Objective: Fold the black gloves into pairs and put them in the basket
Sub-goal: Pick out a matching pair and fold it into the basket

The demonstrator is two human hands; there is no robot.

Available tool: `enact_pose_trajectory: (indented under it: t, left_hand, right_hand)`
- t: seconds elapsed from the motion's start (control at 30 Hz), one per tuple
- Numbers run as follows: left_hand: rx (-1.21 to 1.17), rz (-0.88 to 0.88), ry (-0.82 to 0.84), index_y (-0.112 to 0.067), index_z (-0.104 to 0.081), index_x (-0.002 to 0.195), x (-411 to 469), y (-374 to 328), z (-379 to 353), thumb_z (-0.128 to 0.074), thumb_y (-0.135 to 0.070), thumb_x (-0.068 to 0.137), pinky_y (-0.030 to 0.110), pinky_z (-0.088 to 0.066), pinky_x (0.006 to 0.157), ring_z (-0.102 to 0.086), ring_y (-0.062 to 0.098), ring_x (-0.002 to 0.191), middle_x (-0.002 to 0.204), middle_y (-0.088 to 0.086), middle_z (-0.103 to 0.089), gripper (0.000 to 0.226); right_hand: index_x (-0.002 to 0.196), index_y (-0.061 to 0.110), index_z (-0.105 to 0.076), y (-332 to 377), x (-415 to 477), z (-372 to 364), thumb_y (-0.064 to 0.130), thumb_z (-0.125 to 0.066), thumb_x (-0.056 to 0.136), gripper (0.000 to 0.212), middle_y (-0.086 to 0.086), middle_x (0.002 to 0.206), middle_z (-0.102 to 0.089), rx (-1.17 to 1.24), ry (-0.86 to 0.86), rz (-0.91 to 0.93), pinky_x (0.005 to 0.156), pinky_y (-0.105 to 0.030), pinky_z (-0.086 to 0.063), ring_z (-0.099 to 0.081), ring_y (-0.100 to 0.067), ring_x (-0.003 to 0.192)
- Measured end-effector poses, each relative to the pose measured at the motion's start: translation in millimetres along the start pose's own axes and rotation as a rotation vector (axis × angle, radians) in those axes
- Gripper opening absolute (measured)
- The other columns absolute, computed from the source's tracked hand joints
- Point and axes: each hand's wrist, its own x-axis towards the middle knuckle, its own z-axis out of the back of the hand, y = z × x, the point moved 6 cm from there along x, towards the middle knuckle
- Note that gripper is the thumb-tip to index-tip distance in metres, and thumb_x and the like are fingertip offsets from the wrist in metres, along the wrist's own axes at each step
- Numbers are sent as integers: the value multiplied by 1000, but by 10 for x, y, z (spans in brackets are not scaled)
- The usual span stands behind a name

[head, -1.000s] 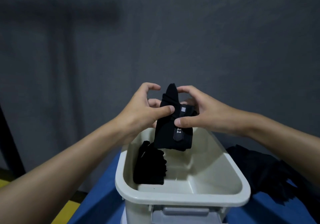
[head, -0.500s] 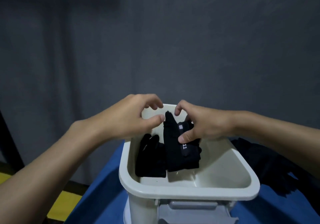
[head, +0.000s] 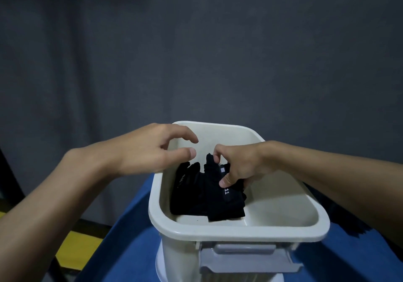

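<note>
the right hand (head: 237,166) pinches the top of a folded pair of black fabric gloves (head: 224,203) printed with small white marks, thumb on the near face and curled fingers behind it. below the grip the bundle stands upright on the floor of a cream rectangular plastic basket (head: 239,231). touching it just left of the grip, a second folded black glove bundle (head: 187,190) leans at the basket's left wall. further left of the grip, the left hand (head: 152,151) hovers over the basket's far left rim, fingers loosely curled, thumb and forefinger apart, holding nothing. nearer than the grip, a grey plastic latch (head: 246,257) sits on the basket's front. the basket stands on a blue tabletop (head: 122,249); right of the grip, dark cloth (head: 357,227) lies under the forearm.
</note>
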Motion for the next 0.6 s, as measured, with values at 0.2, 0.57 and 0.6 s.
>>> enact_pose_trajectory:
  t: [0.2, 0.57, 0.6]
  left_hand:
    - [-59, -7, 29, -55, -56, 117, -9, 74, -58, -38, -80, 74, 50, -48, 96, -62, 22, 110, 115, 7, -68, 53]
    - [-75, 6, 20, -46, -60, 120, -28, 44, -41, -37, -77, 72, 40, -44, 103, -57, 10, 121, 123, -26, -62, 61]
    - [-76, 9, 17, -46, -60, 120, -30, 46, -39, -37, -77, 72, 40, -44, 103, -57, 10, 121, 123, -25, -62, 61]
  right_hand:
    - [119, 19, -35, -31, 78, -55, 10, -69, 89, 46, -6, 93, -54, -59, -16, -35, 69, -36, -57, -62, -28, 75]
    - [105, 14, -65, 180, 28, -26, 26, -76, 83, 27, -1, 102, -57, -542, -162, 236, 69, -26, -48, -55, -21, 89]
    - [110, 15, -66, 167, 24, -39, 31, -76, 83, 33, 2, 101, -60, -529, -126, 214, 71, -23, -48, -57, -19, 90]
